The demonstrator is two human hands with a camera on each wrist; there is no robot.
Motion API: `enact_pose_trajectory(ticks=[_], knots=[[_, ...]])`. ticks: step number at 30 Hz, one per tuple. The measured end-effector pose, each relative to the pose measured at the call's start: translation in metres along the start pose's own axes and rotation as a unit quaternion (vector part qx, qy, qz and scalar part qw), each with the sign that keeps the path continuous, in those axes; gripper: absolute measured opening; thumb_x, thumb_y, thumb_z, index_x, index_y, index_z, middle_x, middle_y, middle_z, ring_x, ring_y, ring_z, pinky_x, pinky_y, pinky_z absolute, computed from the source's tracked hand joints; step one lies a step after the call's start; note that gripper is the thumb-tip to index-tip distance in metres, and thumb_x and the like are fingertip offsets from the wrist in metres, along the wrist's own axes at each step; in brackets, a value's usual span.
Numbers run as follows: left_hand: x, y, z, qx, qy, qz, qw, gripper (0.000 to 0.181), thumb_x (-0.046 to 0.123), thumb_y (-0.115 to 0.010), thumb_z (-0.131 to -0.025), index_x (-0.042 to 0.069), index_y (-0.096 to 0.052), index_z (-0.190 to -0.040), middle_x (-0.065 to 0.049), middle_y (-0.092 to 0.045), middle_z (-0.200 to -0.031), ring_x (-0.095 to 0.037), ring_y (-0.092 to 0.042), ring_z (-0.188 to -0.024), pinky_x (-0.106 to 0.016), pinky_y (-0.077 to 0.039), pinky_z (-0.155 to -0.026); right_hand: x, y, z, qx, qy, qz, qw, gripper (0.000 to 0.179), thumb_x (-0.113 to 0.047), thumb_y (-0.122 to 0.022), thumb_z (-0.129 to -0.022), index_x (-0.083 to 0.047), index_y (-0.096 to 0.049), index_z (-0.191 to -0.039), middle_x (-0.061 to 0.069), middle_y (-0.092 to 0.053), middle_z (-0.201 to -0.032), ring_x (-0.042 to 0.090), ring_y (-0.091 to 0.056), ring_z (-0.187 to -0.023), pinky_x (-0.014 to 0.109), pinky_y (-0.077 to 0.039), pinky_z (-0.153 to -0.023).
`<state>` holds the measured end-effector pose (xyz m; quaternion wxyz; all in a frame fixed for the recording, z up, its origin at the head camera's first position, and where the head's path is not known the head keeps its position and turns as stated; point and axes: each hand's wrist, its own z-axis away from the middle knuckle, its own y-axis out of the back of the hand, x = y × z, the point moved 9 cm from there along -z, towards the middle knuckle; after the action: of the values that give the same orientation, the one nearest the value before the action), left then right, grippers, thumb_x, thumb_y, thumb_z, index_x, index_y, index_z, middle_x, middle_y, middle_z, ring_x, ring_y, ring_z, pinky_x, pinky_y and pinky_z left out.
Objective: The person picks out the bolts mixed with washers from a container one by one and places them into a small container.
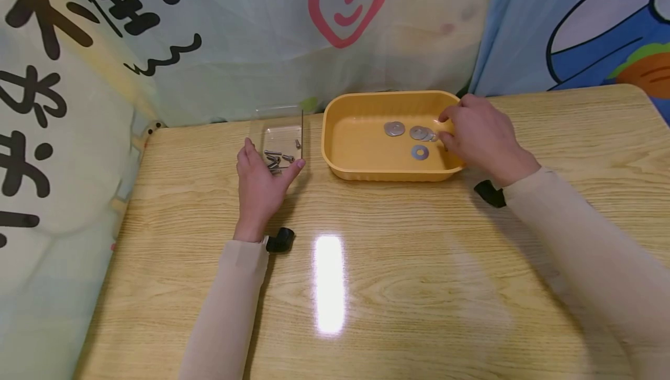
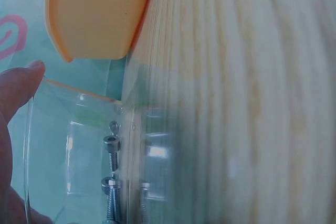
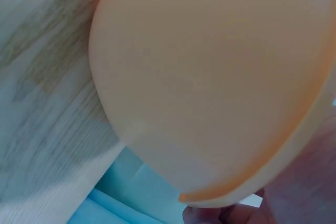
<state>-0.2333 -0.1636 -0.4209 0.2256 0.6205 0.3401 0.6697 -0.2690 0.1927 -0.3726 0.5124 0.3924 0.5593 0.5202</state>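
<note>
My left hand [image 1: 262, 191] holds a clear plastic box [image 1: 282, 113] at its near end, thumb on the right side and fingers on the left. Several metal socket-head screws [image 2: 111, 145] lie inside the box. Over the right end of a yellow tray [image 1: 366, 174] reaches my right hand [image 1: 484, 132], thumb and fingertips apart inside it, close to some flat washers [image 1: 419, 132]. More washers [image 1: 394, 128] lie to their left, and a single washer [image 1: 420, 152] lies nearer the front. In the right wrist view, the tray's outer wall [image 3: 210, 77] hides most of that hand.
Both containers stand at the back of a wooden table [image 1: 392, 287], the tray to the right of the box. Behind them hangs a printed cloth [image 1: 251, 48], which also runs down the left side. Light reflects off the tabletop in the middle.
</note>
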Motion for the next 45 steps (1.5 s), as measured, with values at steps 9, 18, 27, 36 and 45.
enact_pose_trajectory(ticks=[9,18,27,36,45], knots=[[-0.001,-0.001,0.000,-0.002,-0.001,0.003,1.0000,0.119,0.063,-0.070,-0.084,-0.005,-0.007,-0.158,-0.026,-0.017,-0.160,-0.040,-0.027,-0.145,-0.049,-0.031,-0.115,-0.003,-0.008,-0.003,-0.054,0.011,0.068,0.9961,0.035,-0.013,-0.065,-0.095,0.006,-0.066,-0.124,0.029,-0.051,-0.110,0.043,-0.044,-0.101,0.054,-0.050,-0.074],[0.000,0.000,-0.001,-0.001,-0.004,0.001,1.0000,0.119,0.063,-0.070,-0.084,-0.006,-0.007,-0.158,-0.026,-0.018,-0.159,-0.040,-0.028,-0.144,-0.050,-0.032,-0.114,-0.011,-0.010,-0.004,-0.069,0.041,0.129,0.9884,0.028,-0.011,-0.051,-0.101,0.005,-0.069,-0.116,0.029,-0.047,-0.100,0.043,-0.040,-0.094,0.053,-0.047,-0.072],[0.000,0.000,-0.001,-0.001,-0.004,0.001,1.0000,0.119,0.064,-0.070,-0.084,-0.006,-0.007,-0.158,-0.026,-0.018,-0.159,-0.040,-0.027,-0.144,-0.050,-0.032,-0.114,-0.013,-0.015,-0.006,-0.084,0.052,0.159,0.9823,0.025,-0.007,-0.050,-0.099,0.004,-0.070,-0.108,0.029,-0.047,-0.099,0.045,-0.039,-0.095,0.054,-0.045,-0.076],[0.000,0.000,-0.001,-0.002,-0.006,0.003,1.0000,0.119,0.064,-0.070,-0.084,-0.005,-0.007,-0.158,-0.026,-0.017,-0.160,-0.040,-0.027,-0.144,-0.051,-0.032,-0.114,-0.017,-0.018,-0.008,-0.083,0.047,0.202,0.9747,0.028,-0.009,-0.047,-0.103,0.007,-0.069,-0.107,0.027,-0.047,-0.095,0.042,-0.040,-0.092,0.051,-0.045,-0.074],[-0.001,-0.001,-0.001,-0.001,-0.006,0.002,1.0000,0.120,0.064,-0.070,-0.084,-0.005,-0.007,-0.158,-0.025,-0.017,-0.160,-0.039,-0.026,-0.145,-0.050,-0.030,-0.115,-0.022,-0.016,-0.007,-0.071,0.048,0.208,0.9744,0.025,-0.007,-0.050,-0.101,0.008,-0.070,-0.103,0.025,-0.046,-0.091,0.041,-0.040,-0.089,0.050,-0.045,-0.074]])
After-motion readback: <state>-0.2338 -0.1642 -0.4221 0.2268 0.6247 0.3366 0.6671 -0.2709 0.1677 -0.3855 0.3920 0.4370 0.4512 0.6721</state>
